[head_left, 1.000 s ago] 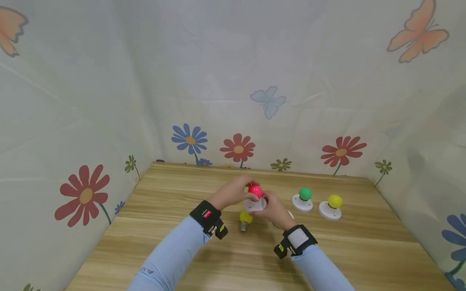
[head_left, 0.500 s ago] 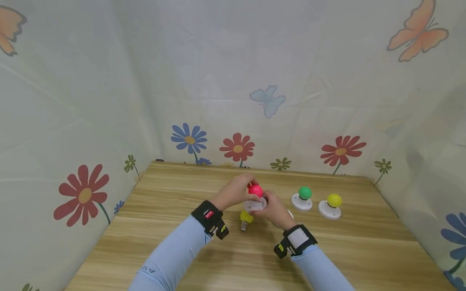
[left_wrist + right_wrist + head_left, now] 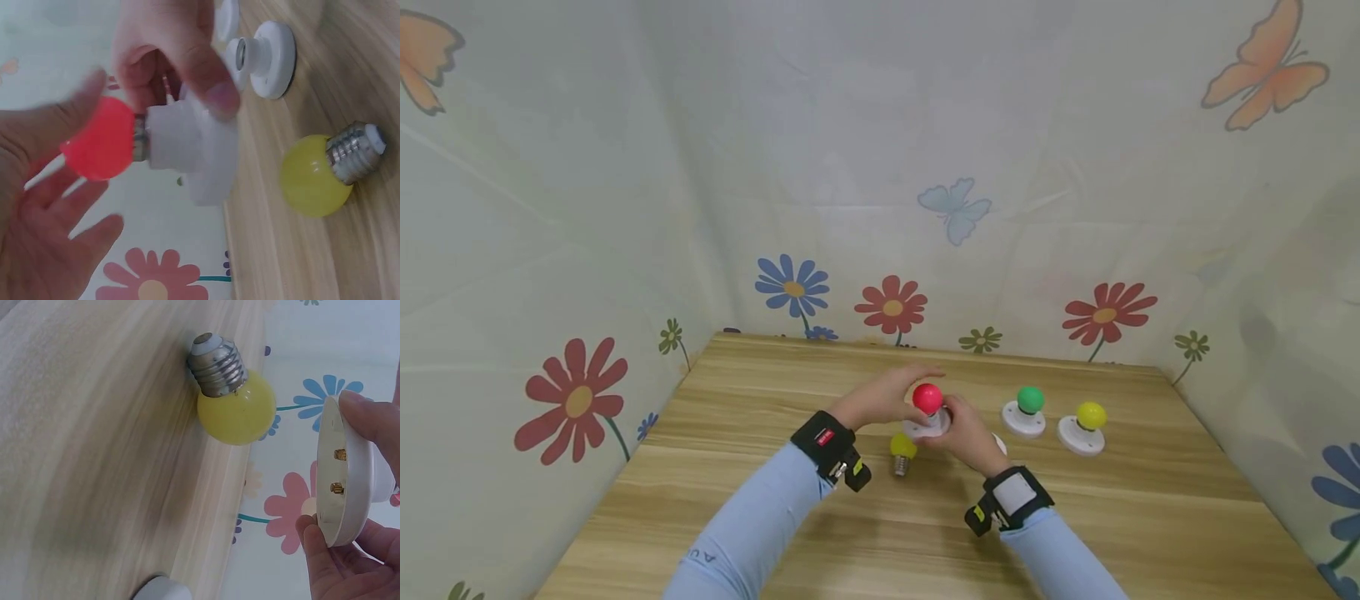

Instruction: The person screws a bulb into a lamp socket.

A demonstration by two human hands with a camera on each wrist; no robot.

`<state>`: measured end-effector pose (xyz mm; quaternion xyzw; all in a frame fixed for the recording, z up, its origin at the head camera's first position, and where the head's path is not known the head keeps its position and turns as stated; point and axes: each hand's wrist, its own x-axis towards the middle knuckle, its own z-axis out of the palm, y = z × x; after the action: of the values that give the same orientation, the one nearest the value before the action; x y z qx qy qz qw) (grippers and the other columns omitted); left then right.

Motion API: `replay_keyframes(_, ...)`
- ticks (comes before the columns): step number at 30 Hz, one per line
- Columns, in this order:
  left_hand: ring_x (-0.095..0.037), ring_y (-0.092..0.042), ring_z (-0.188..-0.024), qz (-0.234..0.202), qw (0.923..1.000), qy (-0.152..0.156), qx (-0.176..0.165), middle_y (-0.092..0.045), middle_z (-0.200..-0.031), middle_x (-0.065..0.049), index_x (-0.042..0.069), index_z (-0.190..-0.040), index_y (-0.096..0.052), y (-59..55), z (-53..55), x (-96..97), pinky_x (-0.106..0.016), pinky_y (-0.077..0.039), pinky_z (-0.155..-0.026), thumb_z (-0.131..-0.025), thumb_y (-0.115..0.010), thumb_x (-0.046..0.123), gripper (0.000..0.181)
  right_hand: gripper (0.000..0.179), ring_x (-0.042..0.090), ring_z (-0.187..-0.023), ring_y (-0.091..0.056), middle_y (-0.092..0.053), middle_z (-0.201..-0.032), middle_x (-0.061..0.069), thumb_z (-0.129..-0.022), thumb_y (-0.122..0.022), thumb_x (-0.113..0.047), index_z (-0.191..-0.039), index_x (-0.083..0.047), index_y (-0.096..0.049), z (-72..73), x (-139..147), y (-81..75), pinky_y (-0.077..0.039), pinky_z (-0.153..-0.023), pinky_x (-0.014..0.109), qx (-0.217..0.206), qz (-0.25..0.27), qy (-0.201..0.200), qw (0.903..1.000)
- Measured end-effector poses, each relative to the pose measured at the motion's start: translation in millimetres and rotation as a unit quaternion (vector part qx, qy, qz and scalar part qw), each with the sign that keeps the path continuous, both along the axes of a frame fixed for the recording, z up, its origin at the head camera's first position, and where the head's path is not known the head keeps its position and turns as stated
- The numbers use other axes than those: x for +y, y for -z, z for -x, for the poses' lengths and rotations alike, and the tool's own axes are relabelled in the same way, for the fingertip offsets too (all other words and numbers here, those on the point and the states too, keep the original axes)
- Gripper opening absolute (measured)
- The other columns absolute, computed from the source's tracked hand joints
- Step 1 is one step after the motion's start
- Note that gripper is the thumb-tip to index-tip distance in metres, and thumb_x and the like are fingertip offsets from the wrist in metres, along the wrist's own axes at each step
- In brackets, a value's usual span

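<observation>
My right hand grips a white round lamp holder by its base, raised above the table. A red light bulb sits in its socket, with a strip of metal thread showing between bulb and socket in the left wrist view. Around that bulb my left hand is spread, fingers lifted away and straight, thumb alongside the glass. The holder's underside, with brass screws, faces the right wrist camera. Just below the hands lies a loose yellow bulb on its side, metal screw base showing.
To the right stand two white holders, one with a green bulb, one with a yellow bulb. A bulbless lamp holder is mostly hidden behind my right hand in the head view. A flowered cloth backs the wooden table.
The left fingers were curled round the red bulb; now they have spread off it. The right hand keeps its grip on the lamp holder in nearly the same place.
</observation>
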<state>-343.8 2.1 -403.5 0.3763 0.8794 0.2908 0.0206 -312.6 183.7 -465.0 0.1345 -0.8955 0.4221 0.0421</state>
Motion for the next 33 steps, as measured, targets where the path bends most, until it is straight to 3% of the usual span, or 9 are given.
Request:
replay_keyframes(4, -0.019, -0.056, -0.106, -0.016, 0.9957, -0.081, 0.041, -0.049, -0.127, -0.005, 0.013, -0.131, -0.048, 9.2, -3.0, 6.4, -0.027, -0.054, -0.089, -0.076, -0.078, 0.052, 0.074, 0.062, 0.023, -0.1, -0.059, -0.059, -0.113, 0.009, -0.069, -0.088, -0.022, -0.122, -0.007, -0.059, -1.2, 0.1, -1.6, -0.05, -0.095, 0.047, -0.015, 0.024, 0.0, 0.9996)
replay_keyframes(8, -0.014, -0.055, -0.092, -0.013, 0.9894, -0.126, 0.071, -0.052, -0.107, -0.001, 0.012, -0.113, -0.053, 10.5, -8.4, 11.8, -0.022, -0.054, -0.079, -0.076, -0.078, 0.051, 0.059, 0.06, 0.022, -0.098, -0.058, -0.059, -0.111, 0.009, -0.069, -0.088, -0.02, -0.12, -0.007, -0.061, -0.7, -0.4, -2.1, -0.051, -0.093, 0.044, -0.013, 0.025, -0.005, 0.9996)
replay_keyframes(11, -0.013, -0.054, -0.09, -0.008, 0.9885, -0.125, 0.085, -0.053, -0.101, 0.001, 0.012, -0.108, -0.056, 8.9, -10.7, 13.3, -0.02, -0.054, -0.077, -0.078, -0.079, 0.044, 0.05, 0.059, 0.022, -0.097, -0.058, -0.059, -0.11, 0.01, -0.069, -0.088, -0.019, -0.119, -0.005, -0.06, -0.4, -0.7, -1.8, -0.052, -0.091, 0.044, -0.008, 0.02, -0.004, 0.9998)
replay_keyframes(15, -0.013, -0.056, -0.094, 0.007, 0.9912, -0.098, 0.088, -0.058, -0.107, -0.001, 0.011, -0.113, -0.06, 6.4, -10.0, 12.9, -0.021, -0.054, -0.081, -0.081, -0.079, 0.035, 0.044, 0.061, 0.024, -0.1, -0.059, -0.059, -0.113, 0.012, -0.069, -0.088, -0.019, -0.121, -0.003, -0.059, -0.7, -0.3, -1.4, -0.052, -0.092, 0.046, -0.002, 0.013, -0.004, 0.9999)
replay_keyframes(21, -0.014, -0.058, -0.111, 0.042, 0.9975, -0.021, 0.052, -0.06, -0.125, -0.001, 0.015, -0.125, -0.062, 1.9, -2.7, 10.2, -0.025, -0.05, -0.095, -0.085, -0.075, 0.016, 0.042, 0.065, 0.026, -0.106, -0.059, -0.059, -0.117, 0.012, -0.069, -0.088, -0.019, -0.124, -0.002, -0.056, -1.5, 1.5, 0.6, -0.049, -0.097, 0.048, 0.007, 0.003, -0.007, 1.0)
replay_keyframes(25, -0.017, -0.056, -0.12, 0.045, 0.9986, 0.004, 0.03, -0.057, -0.134, -0.003, 0.015, -0.135, -0.055, -0.2, -1.8, 8.2, -0.027, -0.047, -0.1, -0.084, -0.076, 0.012, 0.055, 0.066, 0.027, -0.106, -0.059, -0.06, -0.117, 0.013, -0.068, -0.088, -0.02, -0.123, -0.001, -0.056, -3.4, 1.3, 0.0, -0.049, -0.097, 0.048, 0.015, 0.002, -0.008, 0.9999)
replay_keyframes(29, -0.021, -0.054, -0.12, 0.013, 0.9995, -0.023, 0.019, -0.048, -0.141, -0.007, 0.012, -0.145, -0.042, 1.8, -5.1, 9.3, -0.029, -0.051, -0.096, -0.078, -0.082, 0.029, 0.08, 0.064, 0.026, -0.103, -0.06, -0.06, -0.115, 0.011, -0.068, -0.089, -0.021, -0.122, -0.004, -0.059, -4.9, 0.6, -1.3, -0.051, -0.094, 0.046, 0.015, 0.005, -0.005, 0.9999)
replay_keyframes(33, -0.018, -0.056, -0.104, 0.009, 0.9935, -0.096, 0.06, -0.049, -0.127, -0.007, 0.01, -0.134, -0.047, 5.4, -9.1, 13.3, -0.027, -0.055, -0.086, -0.074, -0.08, 0.049, 0.078, 0.062, 0.023, -0.099, -0.06, -0.06, -0.112, 0.01, -0.068, -0.089, -0.021, -0.12, -0.005, -0.06, -3.9, -1.0, -1.4, -0.052, -0.091, 0.045, 0.016, 0.006, -0.005, 0.9998)
